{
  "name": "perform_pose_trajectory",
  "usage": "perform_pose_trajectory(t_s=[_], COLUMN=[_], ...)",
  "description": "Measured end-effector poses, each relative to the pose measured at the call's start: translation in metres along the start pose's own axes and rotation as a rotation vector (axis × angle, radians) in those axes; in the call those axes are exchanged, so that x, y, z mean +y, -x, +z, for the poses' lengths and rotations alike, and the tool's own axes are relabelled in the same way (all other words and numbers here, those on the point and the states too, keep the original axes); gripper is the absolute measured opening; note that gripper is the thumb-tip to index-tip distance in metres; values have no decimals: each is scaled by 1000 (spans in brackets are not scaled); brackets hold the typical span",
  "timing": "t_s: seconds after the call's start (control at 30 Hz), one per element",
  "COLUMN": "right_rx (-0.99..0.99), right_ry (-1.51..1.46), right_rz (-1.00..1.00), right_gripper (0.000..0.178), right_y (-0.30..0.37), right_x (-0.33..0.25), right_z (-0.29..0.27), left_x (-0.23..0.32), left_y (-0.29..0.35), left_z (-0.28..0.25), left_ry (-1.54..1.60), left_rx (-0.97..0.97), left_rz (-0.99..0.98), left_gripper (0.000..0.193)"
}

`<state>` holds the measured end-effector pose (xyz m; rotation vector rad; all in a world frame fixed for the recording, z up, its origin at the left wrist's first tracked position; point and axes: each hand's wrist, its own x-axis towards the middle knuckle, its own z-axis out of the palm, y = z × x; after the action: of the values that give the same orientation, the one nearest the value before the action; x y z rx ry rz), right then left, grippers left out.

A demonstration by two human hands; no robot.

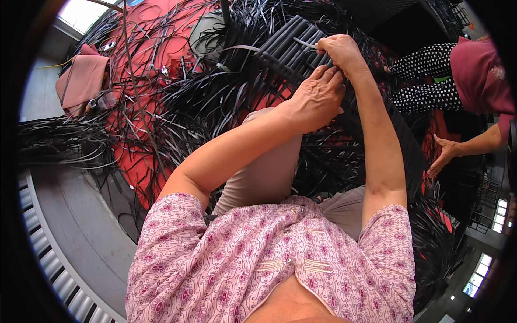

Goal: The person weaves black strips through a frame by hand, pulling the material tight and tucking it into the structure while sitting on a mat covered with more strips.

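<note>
A dark panel woven from flat black strips (291, 47) stands in front of me at the upper middle. My right hand (344, 53) is closed over its upper face, pinching a pale grey strip (302, 42) that sticks out to the left of the fingers. Just below it, my left hand (316, 101) has its fingers bent over the panel's near edge, close to the right wrist. What lies under the left fingertips is hidden. Another light strip (242, 47) curves out from the panel's left side.
Loose black strips (188, 102) are heaped across a red floor covering (134, 161). A pinkish-brown cloth (81, 78) lies at far left, above a grey ledge (75, 204). At right, another person's hand (446, 153) reaches in beside dotted trousers (425, 81).
</note>
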<state>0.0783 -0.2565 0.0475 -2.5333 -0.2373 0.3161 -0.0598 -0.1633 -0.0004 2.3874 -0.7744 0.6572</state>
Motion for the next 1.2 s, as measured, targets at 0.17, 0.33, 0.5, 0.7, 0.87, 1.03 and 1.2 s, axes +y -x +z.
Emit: perform_pose_trajectory(t_s=[0.17, 0.33, 0.5, 0.7, 0.87, 1.03, 1.2], right_rx=[-16, 24, -12, 166, 561, 837, 1007], right_ry=[-107, -193, -250, -198, -47, -34, -92], right_rz=[-22, -98, -56, -201, -432, -700, -971], right_gripper=[24, 21, 26, 28, 29, 23, 20], right_y=[2, 1, 9, 19, 46, 79, 83], right_x=[10, 16, 19, 40, 36, -4, -54], right_z=[4, 14, 16, 24, 47, 53, 48], left_x=[-37, -130, -130, -132, -165, -216, -195], left_y=[1, -13, -35, -58, -62, -35, -36], left_z=[-44, -69, -70, -51, -45, -26, -25], left_ry=[75, 238, -78, -169, 30, 210, 296], left_rx=[202, 191, -239, -374, -422, -228, -165], left_rz=[-249, -565, -576, -545, -568, -477, -302], left_gripper=[19, 16, 37, 37, 44, 29, 39])
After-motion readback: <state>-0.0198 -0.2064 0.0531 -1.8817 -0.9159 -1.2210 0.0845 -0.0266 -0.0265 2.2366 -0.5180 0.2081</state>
